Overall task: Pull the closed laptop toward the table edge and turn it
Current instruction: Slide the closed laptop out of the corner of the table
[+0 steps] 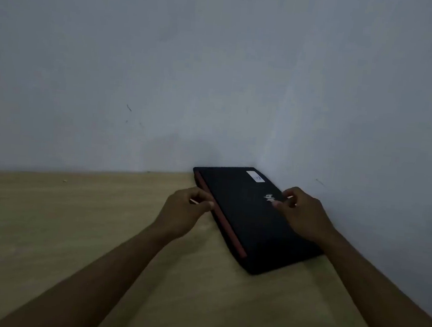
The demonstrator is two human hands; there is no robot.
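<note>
A closed black laptop (241, 213) with a red strip along its left side lies flat on the wooden table (71, 228), pushed into the corner where two walls meet. It has a white sticker near its far end and a silver logo on the lid. My left hand (183, 213) is at the laptop's left red edge, fingers curled, thumb touching the edge. My right hand (299, 213) rests over the right side of the lid by the wall, fingers bent over that edge. Whether either hand grips firmly is unclear.
Grey walls (218, 71) stand right behind and to the right of the laptop. The wooden tabletop stretches to the left and toward me. A tiny pale speck (64, 181) lies near the back wall on the left.
</note>
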